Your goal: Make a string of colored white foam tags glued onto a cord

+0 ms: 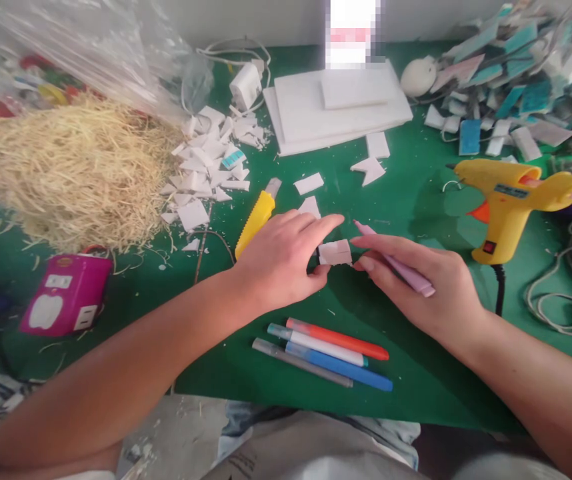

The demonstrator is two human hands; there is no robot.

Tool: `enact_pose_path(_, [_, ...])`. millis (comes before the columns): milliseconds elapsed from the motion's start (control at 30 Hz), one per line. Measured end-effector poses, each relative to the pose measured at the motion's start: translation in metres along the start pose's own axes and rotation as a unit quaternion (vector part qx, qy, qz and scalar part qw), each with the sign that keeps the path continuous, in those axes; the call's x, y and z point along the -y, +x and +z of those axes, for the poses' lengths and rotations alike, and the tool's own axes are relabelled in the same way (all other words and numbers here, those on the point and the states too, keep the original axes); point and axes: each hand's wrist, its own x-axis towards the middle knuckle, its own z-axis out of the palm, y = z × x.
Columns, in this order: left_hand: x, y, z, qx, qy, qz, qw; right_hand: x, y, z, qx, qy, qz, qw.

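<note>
Green mat [416, 373]; left fingers [327, 223] pinching foam piece [335, 252], right fingers [377, 245] wrapped around pink pen [416, 281], straw [76, 167] beside clear bag [91, 40].

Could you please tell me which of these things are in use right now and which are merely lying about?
In hand: small foam piece, pinched by left hand; lilac pen in right hand.
Lying about: yellow knife, glue gun, four markers, straw pile, foam boards.

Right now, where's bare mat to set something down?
Bare mat: right of the markers, below the right hand holding the lilac pen, and between the foam boards and glue gun. Crowded: straw pile, white offcuts, far-right scrap heap, and around the foam piece at the left hand.
</note>
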Motion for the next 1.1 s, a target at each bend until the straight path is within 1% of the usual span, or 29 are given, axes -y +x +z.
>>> enact_pose_path(100, [0.000, -0.002, 0.001, -0.010, 0.002, 0.002, 1.000, -0.001, 0.000, 0.001, -0.010, -0.043, -0.042, 0.998])
enact_pose_path(200, [-0.001, -0.003, 0.002, -0.022, -0.010, 0.014, 1.000, -0.001, 0.000, 0.001, -0.010, -0.057, -0.064, 0.996])
enact_pose_path(333, [-0.007, -0.005, 0.003, -0.045, -0.052, 0.058, 0.996, -0.003, 0.002, 0.000, -0.011, -0.059, -0.083, 0.995])
enact_pose_path(400, [-0.009, -0.005, 0.002, -0.063, -0.070, 0.076, 0.993, -0.003, 0.002, 0.000, -0.011, -0.058, -0.079, 0.995])
enact_pose_path(467, [-0.008, -0.005, 0.000, -0.095, -0.068, 0.073, 0.990, -0.004, 0.002, 0.000, -0.020, -0.061, -0.057, 0.996])
enact_pose_path(567, [-0.002, -0.003, -0.003, -0.131, 0.005, 0.039, 0.991, -0.005, 0.002, -0.001, -0.050, -0.083, -0.015, 0.995])
enact_pose_path(667, [0.003, -0.002, -0.003, -0.121, 0.086, 0.024, 0.989, -0.006, 0.003, -0.001, -0.063, -0.125, -0.013, 0.990])
enact_pose_path(767, [0.003, -0.001, 0.002, -0.106, 0.113, 0.025, 0.988, -0.009, 0.006, 0.001, -0.057, -0.173, -0.023, 0.983])
enact_pose_path(900, [0.002, 0.001, 0.006, -0.098, 0.113, 0.034, 0.988, -0.013, 0.010, 0.003, -0.059, -0.192, -0.029, 0.979])
enact_pose_path(1100, [0.001, 0.002, 0.007, -0.100, 0.081, 0.062, 0.990, -0.018, 0.013, 0.005, -0.055, -0.172, -0.040, 0.983])
